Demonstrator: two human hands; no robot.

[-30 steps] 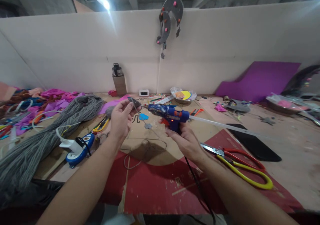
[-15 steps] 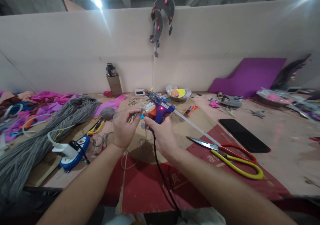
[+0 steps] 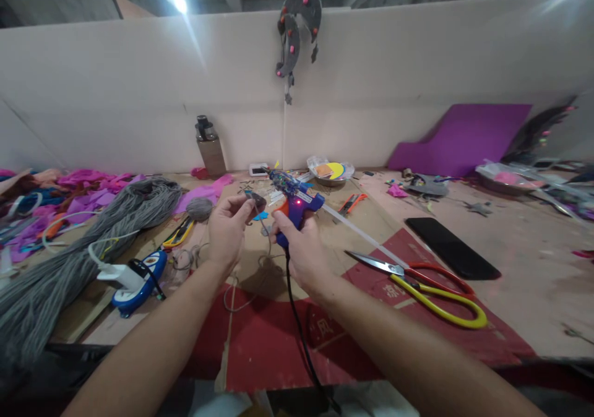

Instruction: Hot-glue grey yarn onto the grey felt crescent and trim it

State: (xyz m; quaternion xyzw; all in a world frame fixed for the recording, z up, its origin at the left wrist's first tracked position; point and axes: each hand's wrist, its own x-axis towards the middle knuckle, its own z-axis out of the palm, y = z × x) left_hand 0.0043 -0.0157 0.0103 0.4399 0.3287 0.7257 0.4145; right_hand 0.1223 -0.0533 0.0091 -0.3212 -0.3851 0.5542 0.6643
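My right hand point(image 3: 301, 244) is wrapped around the handle of a blue hot glue gun point(image 3: 312, 202) with an orange trigger and a lit red light. A long clear glue stick point(image 3: 355, 231) sticks out of its back, and a black cord point(image 3: 297, 324) runs down from the handle. Left of the nozzle, my left hand point(image 3: 228, 228) pinches a small dark grey piece point(image 3: 257, 198) between thumb and fingertips; its exact shape is partly hidden. Thin grey yarn point(image 3: 268, 234) trails below it onto the cardboard point(image 3: 334, 244).
Scissors point(image 3: 417, 281) and a black phone point(image 3: 452, 248) lie to the right. An orange cutter point(image 3: 351, 205) rests behind the glue stick. At left are a grey yarn bundle point(image 3: 106, 231), a yellow cutter point(image 3: 179, 234) and a blue power strip point(image 3: 139, 287). A grey crescent ornament point(image 3: 301, 8) hangs ahead.
My left hand has turned slightly, bringing the grey piece into clearer view and away from the glue gun. The glue gun has shifted a little left in the view.
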